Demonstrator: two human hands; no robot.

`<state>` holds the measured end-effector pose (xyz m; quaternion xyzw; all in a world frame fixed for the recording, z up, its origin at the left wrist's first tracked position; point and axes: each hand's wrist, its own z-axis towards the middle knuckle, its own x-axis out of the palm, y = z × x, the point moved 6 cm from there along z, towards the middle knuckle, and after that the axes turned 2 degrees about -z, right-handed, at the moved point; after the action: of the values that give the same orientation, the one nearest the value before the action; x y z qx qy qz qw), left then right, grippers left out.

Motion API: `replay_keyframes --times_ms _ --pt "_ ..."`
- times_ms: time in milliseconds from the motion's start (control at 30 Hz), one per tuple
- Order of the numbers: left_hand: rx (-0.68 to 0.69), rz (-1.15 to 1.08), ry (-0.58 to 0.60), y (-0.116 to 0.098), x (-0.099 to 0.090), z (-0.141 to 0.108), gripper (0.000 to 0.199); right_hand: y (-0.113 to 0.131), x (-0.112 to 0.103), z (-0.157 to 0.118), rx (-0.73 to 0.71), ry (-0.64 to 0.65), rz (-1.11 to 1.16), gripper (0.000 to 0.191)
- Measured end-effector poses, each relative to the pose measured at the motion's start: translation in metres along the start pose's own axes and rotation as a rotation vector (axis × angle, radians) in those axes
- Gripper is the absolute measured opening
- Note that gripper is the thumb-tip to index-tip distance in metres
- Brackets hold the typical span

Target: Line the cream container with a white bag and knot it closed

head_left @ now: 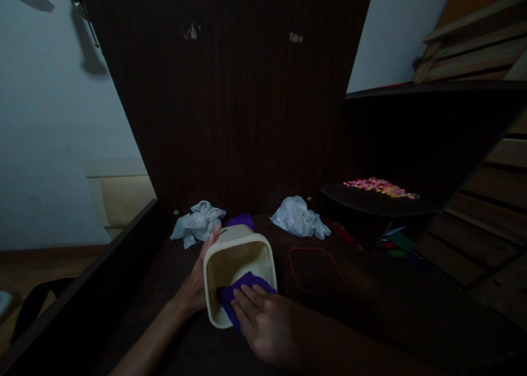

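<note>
A cream square container (242, 236) lies tilted, its open mouth facing me. My left hand (200, 280) grips it along its left side, the fingers partly hidden behind it. My right hand (263, 318) presses a purple cloth (248, 281) against the inside near the lower right rim, its fingers together over the cloth. Behind the container lies another piece of purple cloth (242, 220), partly hidden. An orange-brown square ring (290, 263) rests on the dark surface to the right.
Crumpled whitish plastic bags lie at the back left (198, 223) and back centre (297, 217). A dark corner shelf (370, 203) at the right bears small colourful pieces (381, 186). A tall dark panel (247, 101) stands behind; a raised edge (82, 288) runs along the left.
</note>
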<state>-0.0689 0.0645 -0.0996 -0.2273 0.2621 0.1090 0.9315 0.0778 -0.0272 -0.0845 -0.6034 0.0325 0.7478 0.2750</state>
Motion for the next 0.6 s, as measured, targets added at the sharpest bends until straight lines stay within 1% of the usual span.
replay_keyframes --times_ms 100,167,233,300,333,433,467,500,533,567,600 --pt "0.031 0.013 -0.009 -0.009 0.001 0.006 0.1 -0.003 0.01 -0.002 0.046 0.042 0.027 0.038" --pt "0.087 0.04 -0.025 -0.013 0.002 0.009 0.095 -0.006 0.018 -0.001 0.093 0.09 0.04 0.039" --pt "0.133 0.064 -0.038 -0.014 0.004 0.011 0.093 -0.01 0.027 0.0 0.143 0.183 0.048 0.04" --pt "0.173 0.082 -0.045 -0.013 0.006 0.012 0.094 -0.014 0.034 0.001 0.201 0.297 0.078 0.046" --pt "0.191 0.091 -0.044 -0.013 0.007 0.013 0.095 -0.016 0.036 0.002 0.227 0.357 0.109 0.053" --pt "0.241 0.125 -0.041 -0.015 0.01 0.012 0.098 -0.022 0.04 0.009 0.305 0.536 0.19 0.094" --pt "0.252 0.136 -0.04 -0.016 0.011 0.012 0.098 -0.025 0.04 0.014 0.334 0.585 0.202 0.102" --pt "0.258 0.145 -0.039 -0.016 0.012 0.011 0.096 -0.027 0.04 0.018 0.362 0.629 0.216 0.103" --pt "0.267 0.154 -0.041 -0.017 0.013 0.01 0.094 -0.029 0.04 0.024 0.373 0.672 0.242 0.098" --pt "0.276 0.162 -0.042 -0.017 0.013 0.009 0.091 -0.03 0.04 0.03 0.376 0.708 0.285 0.085" --pt "0.283 0.167 -0.043 -0.017 0.014 0.008 0.089 -0.028 0.04 0.036 0.337 0.765 0.351 0.071"
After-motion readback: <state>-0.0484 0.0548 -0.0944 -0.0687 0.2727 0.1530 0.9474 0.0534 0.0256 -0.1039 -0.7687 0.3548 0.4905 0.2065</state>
